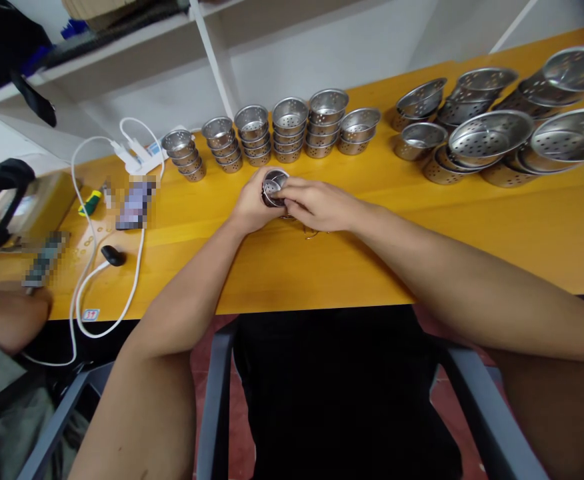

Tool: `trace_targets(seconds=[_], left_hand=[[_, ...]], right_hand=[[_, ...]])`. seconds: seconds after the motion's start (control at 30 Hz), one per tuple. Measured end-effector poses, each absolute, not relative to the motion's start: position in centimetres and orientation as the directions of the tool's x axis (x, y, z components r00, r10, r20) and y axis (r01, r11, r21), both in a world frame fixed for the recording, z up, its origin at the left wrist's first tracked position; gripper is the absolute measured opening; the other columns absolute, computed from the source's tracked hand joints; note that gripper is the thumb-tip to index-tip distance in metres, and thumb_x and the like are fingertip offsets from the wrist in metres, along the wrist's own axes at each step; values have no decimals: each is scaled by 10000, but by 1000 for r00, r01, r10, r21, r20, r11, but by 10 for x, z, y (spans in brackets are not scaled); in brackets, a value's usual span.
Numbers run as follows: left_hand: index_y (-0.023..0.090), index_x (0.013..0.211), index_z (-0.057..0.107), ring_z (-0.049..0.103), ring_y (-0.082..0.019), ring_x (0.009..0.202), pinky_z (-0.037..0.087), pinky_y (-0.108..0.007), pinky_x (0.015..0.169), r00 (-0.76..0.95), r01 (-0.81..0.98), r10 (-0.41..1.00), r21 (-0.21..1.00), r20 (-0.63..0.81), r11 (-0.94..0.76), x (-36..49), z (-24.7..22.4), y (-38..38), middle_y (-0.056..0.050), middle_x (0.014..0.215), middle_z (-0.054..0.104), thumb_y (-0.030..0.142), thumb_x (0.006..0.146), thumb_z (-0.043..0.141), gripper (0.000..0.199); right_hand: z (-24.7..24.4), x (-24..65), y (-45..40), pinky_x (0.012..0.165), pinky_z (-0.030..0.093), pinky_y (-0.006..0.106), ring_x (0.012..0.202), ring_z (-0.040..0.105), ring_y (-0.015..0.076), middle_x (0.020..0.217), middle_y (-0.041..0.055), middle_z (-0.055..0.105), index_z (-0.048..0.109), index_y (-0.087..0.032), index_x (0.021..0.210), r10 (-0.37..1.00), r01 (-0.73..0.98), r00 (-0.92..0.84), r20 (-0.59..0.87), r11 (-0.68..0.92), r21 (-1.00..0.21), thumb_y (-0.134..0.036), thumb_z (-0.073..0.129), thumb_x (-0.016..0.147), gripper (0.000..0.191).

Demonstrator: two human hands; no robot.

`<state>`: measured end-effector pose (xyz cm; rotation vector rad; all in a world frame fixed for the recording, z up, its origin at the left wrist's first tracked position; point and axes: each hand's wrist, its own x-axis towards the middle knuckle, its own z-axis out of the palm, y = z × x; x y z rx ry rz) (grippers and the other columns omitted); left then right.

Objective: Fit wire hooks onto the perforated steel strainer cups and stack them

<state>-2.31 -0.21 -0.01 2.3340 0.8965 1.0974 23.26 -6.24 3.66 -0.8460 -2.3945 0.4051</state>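
A small perforated metal cup (274, 181) is held upright over the wooden table, its open top facing me. My left hand (252, 203) wraps round the cup's left side. My right hand (317, 202) comes from the right, its fingertips at the cup's inner edge; whether they pinch anything is too small to tell. Just below my right hand lie thin wire rings (312, 234) on the table. Behind my hands stands a row of stacked perforated metal cups (289, 120).
Larger metal cups (492, 137) stand in stacks at the right. On the left are a power strip (147, 159), white cables, a phone (136, 205), a green-and-yellow tool (91, 203) and a black plug-like object (113, 255). Another person's arm (9, 317) rests at the far left.
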Motion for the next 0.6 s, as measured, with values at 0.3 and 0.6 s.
trace_targets(seconds=[0.3, 0.6], left_hand=[[271, 1554, 678, 865, -322, 1369, 722, -471, 1230, 502, 306, 658, 596, 561, -742, -25, -4, 4, -86, 1490, 862, 390, 890, 1083, 786], [276, 1590, 656, 844, -404, 1476, 677, -571, 1346, 451, 355, 733, 650, 510, -671, -25, -4, 7, -139, 1544, 846, 821, 833, 1162, 1061]], right_hand=[[31, 235, -60, 1194, 662, 569, 1386, 790, 376, 1763, 189, 722, 861, -232, 1581, 608, 387, -604, 515, 789, -477, -305, 611, 1206, 457], [42, 244, -62, 1130, 679, 520, 1246, 847, 336, 1579, 162, 861, 924, -237, 1380, 575, 360, -667, 474, 806, -470, -326, 641, 1225, 335]])
